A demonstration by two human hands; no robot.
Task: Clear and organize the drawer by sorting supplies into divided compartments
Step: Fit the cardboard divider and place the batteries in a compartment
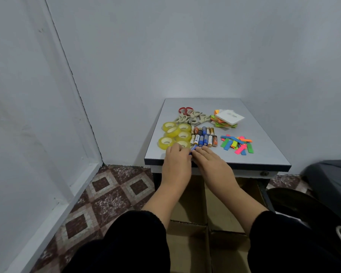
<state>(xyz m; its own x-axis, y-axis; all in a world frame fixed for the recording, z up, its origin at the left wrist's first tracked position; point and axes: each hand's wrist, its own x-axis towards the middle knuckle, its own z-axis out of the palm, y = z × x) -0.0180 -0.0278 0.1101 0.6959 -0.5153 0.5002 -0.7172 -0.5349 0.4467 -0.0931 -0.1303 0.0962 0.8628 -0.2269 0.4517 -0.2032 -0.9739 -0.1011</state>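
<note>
On the grey tabletop (264, 146) lie sorted groups: several yellow tape rolls (175, 134), two rows of batteries (204, 136), several scissors (191, 117), a stack of sticky notes (225, 119) and loose coloured strips (237, 144). At the table's front edge my left hand (177, 164) and my right hand (211, 164) meet around a blue battery (193, 149). My left hand's curled fingers pinch its near end. My right hand's straight fingers touch it from the right. A cardboard divided tray (207, 229) sits below the table, partly hidden by my arms.
A drawer front with a round knob (264, 173) runs under the tabletop. White walls close in at the back and left. Patterned floor tiles (106, 194) lie to the left. A dark chair or bag (327, 194) stands at the right.
</note>
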